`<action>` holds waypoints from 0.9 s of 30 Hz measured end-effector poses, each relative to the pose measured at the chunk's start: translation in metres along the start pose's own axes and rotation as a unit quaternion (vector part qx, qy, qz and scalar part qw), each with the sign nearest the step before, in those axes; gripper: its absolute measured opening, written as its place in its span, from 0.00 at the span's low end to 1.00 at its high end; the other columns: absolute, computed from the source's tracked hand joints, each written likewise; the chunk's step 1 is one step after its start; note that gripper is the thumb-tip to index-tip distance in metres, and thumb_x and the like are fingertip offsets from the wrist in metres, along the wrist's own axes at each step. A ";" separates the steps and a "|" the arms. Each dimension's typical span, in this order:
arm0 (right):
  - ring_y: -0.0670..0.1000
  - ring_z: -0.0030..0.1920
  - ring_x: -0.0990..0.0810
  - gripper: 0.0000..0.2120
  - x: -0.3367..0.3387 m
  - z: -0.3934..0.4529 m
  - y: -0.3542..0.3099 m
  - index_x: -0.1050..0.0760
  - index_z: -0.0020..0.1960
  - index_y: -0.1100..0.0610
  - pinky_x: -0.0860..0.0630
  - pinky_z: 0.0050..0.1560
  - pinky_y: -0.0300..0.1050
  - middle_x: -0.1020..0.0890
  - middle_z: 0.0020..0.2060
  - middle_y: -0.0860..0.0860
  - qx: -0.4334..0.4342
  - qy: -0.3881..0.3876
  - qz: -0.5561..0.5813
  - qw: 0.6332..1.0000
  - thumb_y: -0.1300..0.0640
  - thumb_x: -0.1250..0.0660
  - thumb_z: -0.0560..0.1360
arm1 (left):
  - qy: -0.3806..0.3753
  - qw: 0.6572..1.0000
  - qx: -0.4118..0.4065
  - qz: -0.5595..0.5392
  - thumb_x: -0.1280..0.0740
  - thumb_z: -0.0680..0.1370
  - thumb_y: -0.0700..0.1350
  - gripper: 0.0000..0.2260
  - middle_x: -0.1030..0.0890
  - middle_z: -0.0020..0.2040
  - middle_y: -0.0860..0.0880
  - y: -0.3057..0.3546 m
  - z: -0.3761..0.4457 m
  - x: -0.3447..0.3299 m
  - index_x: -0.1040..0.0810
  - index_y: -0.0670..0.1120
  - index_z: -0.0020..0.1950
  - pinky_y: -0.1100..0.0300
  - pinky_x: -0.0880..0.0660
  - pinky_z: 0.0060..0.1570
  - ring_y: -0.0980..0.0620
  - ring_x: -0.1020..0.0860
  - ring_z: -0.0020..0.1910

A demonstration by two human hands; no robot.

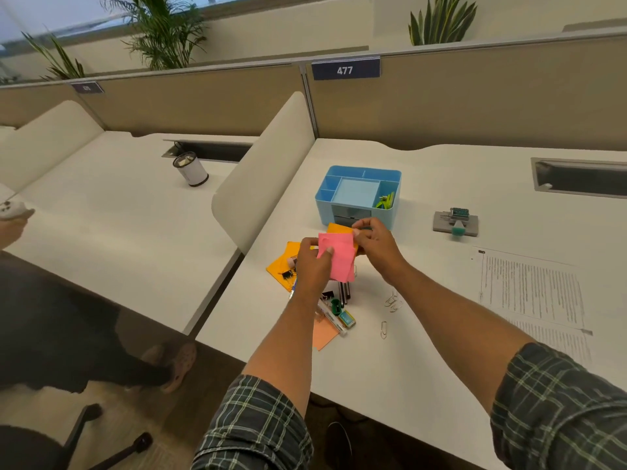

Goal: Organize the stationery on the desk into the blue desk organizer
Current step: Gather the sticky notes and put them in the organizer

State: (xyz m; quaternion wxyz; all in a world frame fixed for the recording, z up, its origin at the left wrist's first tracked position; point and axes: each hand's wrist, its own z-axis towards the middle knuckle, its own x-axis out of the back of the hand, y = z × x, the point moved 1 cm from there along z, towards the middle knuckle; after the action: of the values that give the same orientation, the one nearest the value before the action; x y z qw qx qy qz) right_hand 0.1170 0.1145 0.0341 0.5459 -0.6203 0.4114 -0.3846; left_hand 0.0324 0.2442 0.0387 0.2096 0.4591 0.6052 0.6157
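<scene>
The blue desk organizer (358, 193) stands on the white desk with green clips (385, 200) in its right compartment. Just in front of it I hold a pink stack of sticky notes (339, 257) above the desk. My left hand (312, 266) grips the stack's left edge, and my right hand (373, 240) pinches its top right corner. An orange note (337, 228) shows behind the pink stack. More orange notes (281, 262) lie under my left hand with a black binder clip (286, 274).
Below my hands lie black pens (344, 293), a white correction pen (334, 320), a green sharpener (336, 307), a peach note (324, 337) and loose paper clips (392, 301). A grey stapler (456, 223) and printed sheets (532, 293) lie to the right. A white divider (261, 174) borders the left.
</scene>
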 end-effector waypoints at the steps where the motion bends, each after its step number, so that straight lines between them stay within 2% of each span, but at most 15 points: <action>1: 0.52 0.45 0.17 0.05 -0.008 0.000 -0.002 0.28 0.58 0.55 0.17 0.45 0.48 0.18 0.46 0.53 -0.003 -0.008 0.011 1.000 0.58 0.37 0.82 | 0.012 1.000 0.006 -0.005 0.34 0.80 0.43 0.11 0.21 0.52 0.44 -0.001 0.000 0.005 0.31 0.47 0.62 0.52 0.20 0.43 0.49 0.20 0.49; 4: 0.51 0.42 0.18 0.12 -0.029 0.001 -0.006 0.28 0.63 0.58 0.18 0.45 0.49 0.18 0.44 0.55 -0.015 -0.046 0.031 0.998 0.62 0.36 0.81 | 0.051 0.998 0.020 0.004 0.39 0.79 0.37 0.15 0.22 0.51 0.47 -0.004 0.010 0.023 0.30 0.48 0.65 0.58 0.26 0.38 0.53 0.23 0.43; 6: 0.52 0.44 0.18 0.15 -0.042 0.004 -0.005 0.26 0.64 0.58 0.20 0.44 0.48 0.17 0.45 0.57 -0.014 -0.094 0.009 0.995 0.65 0.34 0.78 | 0.086 0.995 0.054 0.025 0.42 0.78 0.35 0.16 0.23 0.54 0.46 -0.007 0.020 0.037 0.26 0.45 0.64 0.59 0.28 0.38 0.49 0.25 0.46; 8: 0.52 0.48 0.18 0.20 -0.057 0.009 -0.001 0.25 0.64 0.56 0.21 0.46 0.47 0.17 0.50 0.56 -0.013 -0.146 -0.045 0.988 0.66 0.32 0.74 | 0.132 0.987 0.085 0.042 0.43 0.78 0.37 0.14 0.22 0.55 0.45 -0.014 0.027 0.051 0.22 0.45 0.59 0.58 0.30 0.40 0.45 0.25 0.49; 10: 0.50 0.52 0.18 0.24 -0.072 0.013 0.002 0.25 0.66 0.53 0.19 0.50 0.47 0.18 0.55 0.53 -0.003 -0.182 -0.103 0.978 0.66 0.31 0.72 | 0.172 0.977 0.088 0.093 0.44 0.80 0.39 0.12 0.21 0.52 0.44 -0.020 0.030 0.066 0.21 0.43 0.54 0.57 0.33 0.42 0.44 0.26 0.48; 12: 0.49 0.56 0.18 0.26 -0.087 0.018 0.006 0.27 0.69 0.51 0.19 0.55 0.48 0.19 0.59 0.52 0.012 -0.199 -0.154 0.968 0.65 0.32 0.73 | 0.198 0.963 0.093 0.157 0.47 0.82 0.41 0.14 0.22 0.50 0.43 -0.027 0.032 0.079 0.22 0.41 0.53 0.57 0.34 0.44 0.44 0.27 0.46; 13: 0.50 0.58 0.19 0.25 -0.094 0.020 0.006 0.26 0.70 0.51 0.21 0.57 0.47 0.19 0.60 0.51 0.024 -0.202 -0.197 0.959 0.65 0.32 0.74 | 0.203 0.957 0.100 0.179 0.48 0.82 0.43 0.15 0.21 0.49 0.43 -0.033 0.034 0.086 0.22 0.41 0.53 0.56 0.31 0.44 0.43 0.26 0.46; 15: 0.51 0.63 0.22 0.22 -0.107 0.027 0.012 0.24 0.69 0.48 0.24 0.62 0.48 0.20 0.65 0.49 0.062 -0.202 -0.305 0.929 0.61 0.34 0.76 | 0.194 0.955 0.119 0.188 0.47 0.81 0.45 0.15 0.19 0.48 0.41 -0.044 0.039 0.095 0.23 0.42 0.54 0.50 0.21 0.46 0.39 0.20 0.45; 17: 0.51 0.67 0.25 0.19 -0.119 0.033 0.020 0.22 0.67 0.46 0.27 0.65 0.48 0.22 0.68 0.47 0.083 -0.220 -0.359 0.903 0.57 0.35 0.78 | 0.176 0.954 0.133 0.201 0.46 0.81 0.46 0.15 0.18 0.48 0.41 -0.056 0.043 0.102 0.22 0.42 0.55 0.45 0.19 0.49 0.38 0.18 0.46; 19: 0.52 0.67 0.25 0.16 -0.128 0.038 0.027 0.20 0.63 0.46 0.27 0.63 0.48 0.20 0.64 0.46 0.113 -0.241 -0.415 0.870 0.52 0.33 0.77 | 0.164 0.947 0.134 0.241 0.47 0.82 0.46 0.16 0.18 0.51 0.43 -0.063 0.046 0.106 0.21 0.42 0.55 0.52 0.23 0.50 0.40 0.20 0.49; 21: 0.53 0.66 0.27 0.14 -0.133 0.041 0.031 0.19 0.61 0.46 0.27 0.62 0.51 0.19 0.62 0.46 0.176 -0.259 -0.501 0.807 0.48 0.33 0.77 | 0.155 0.943 0.125 0.268 0.47 0.82 0.45 0.16 0.20 0.51 0.46 -0.066 0.047 0.107 0.20 0.45 0.55 0.55 0.31 0.47 0.42 0.23 0.49; 23: 0.53 0.66 0.28 0.14 -0.133 0.044 0.033 0.18 0.60 0.48 0.28 0.61 0.51 0.20 0.64 0.45 0.230 -0.255 -0.561 0.753 0.47 0.35 0.78 | 0.134 0.946 0.113 0.274 0.44 0.79 0.45 0.13 0.21 0.49 0.49 -0.069 0.051 0.105 0.21 0.50 0.54 0.56 0.33 0.45 0.45 0.26 0.47; 25: 0.54 0.61 0.26 0.12 -0.129 0.049 0.034 0.16 0.54 0.49 0.28 0.56 0.50 0.18 0.59 0.45 0.244 -0.237 -0.583 0.738 0.49 0.35 0.76 | 0.109 0.953 0.112 0.261 0.42 0.77 0.45 0.11 0.20 0.48 0.50 -0.071 0.055 0.104 0.22 0.54 0.53 0.56 0.31 0.42 0.47 0.24 0.46; 27: 0.53 0.55 0.25 0.09 -0.122 0.053 0.034 0.16 0.48 0.48 0.32 0.49 0.47 0.17 0.54 0.46 0.235 -0.220 -0.576 0.751 0.49 0.34 0.74 | 0.082 0.956 0.111 0.258 0.40 0.74 0.44 0.12 0.20 0.45 0.50 -0.073 0.058 0.103 0.25 0.55 0.55 0.56 0.30 0.41 0.47 0.23 0.44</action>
State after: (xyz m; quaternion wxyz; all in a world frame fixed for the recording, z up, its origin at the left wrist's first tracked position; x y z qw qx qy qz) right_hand 0.1180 0.2445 -0.0091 0.4249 -0.6591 -0.2588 -0.5640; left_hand 0.0072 0.3731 -0.0065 -0.0593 0.5682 0.5457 0.6131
